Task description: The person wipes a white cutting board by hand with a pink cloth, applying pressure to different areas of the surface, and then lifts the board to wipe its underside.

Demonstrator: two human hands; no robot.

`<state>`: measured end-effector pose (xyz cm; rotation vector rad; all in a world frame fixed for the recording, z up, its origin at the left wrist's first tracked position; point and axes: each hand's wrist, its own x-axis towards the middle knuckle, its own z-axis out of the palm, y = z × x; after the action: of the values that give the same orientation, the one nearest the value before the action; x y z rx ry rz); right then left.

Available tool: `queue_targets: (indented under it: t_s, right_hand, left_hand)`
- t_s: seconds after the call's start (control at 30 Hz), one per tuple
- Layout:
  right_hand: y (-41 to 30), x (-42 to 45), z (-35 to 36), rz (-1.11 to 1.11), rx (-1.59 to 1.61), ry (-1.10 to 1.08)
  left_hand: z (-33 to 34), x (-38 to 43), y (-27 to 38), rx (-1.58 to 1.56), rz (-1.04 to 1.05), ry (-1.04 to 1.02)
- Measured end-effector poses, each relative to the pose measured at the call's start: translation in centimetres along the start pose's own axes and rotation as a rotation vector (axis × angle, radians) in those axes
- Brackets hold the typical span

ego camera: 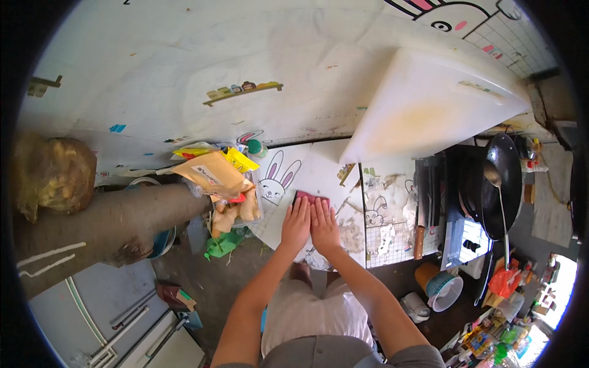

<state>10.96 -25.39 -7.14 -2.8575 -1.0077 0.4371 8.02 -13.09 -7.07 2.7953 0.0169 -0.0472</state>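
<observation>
Both hands lie side by side, palms down, on a folded dark red cloth (313,198) on a white counter printed with cartoon rabbits. My left hand (297,224) presses on the cloth's left part, its fingers stretched forward. Beside it, my right hand (325,227) rests flat on the cloth's right part. The fingers hide most of the cloth. Left of the hands stands a clear plastic container (258,202) with ginger pieces (226,218) and food packets (209,172). A green-capped jar (256,148) stands behind it. Brown stains mark the counter right of the hands.
A white panel (432,110) juts out above the counter's back right. Farther right are a wooden-handled knife (419,241), a black wok (494,198) and a metal ladle (501,207). A thick log (170,207) spans the left. Tubs (444,292) stand low at right.
</observation>
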Motion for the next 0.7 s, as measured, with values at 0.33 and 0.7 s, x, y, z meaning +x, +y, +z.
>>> queue_targets:
  t_s: [0.33,0.7]
  right_hand:
    - [1.3,10.3,-2.8,0.157,0.003,0.004]
    - [2.4,15.3,-4.7,0.006,0.034,0.007]
  left_hand:
    - [0.4,10.9,-3.3,0.343,0.090,0.009]
    - [-0.5,13.8,-6.0,0.236,-0.116,0.049]
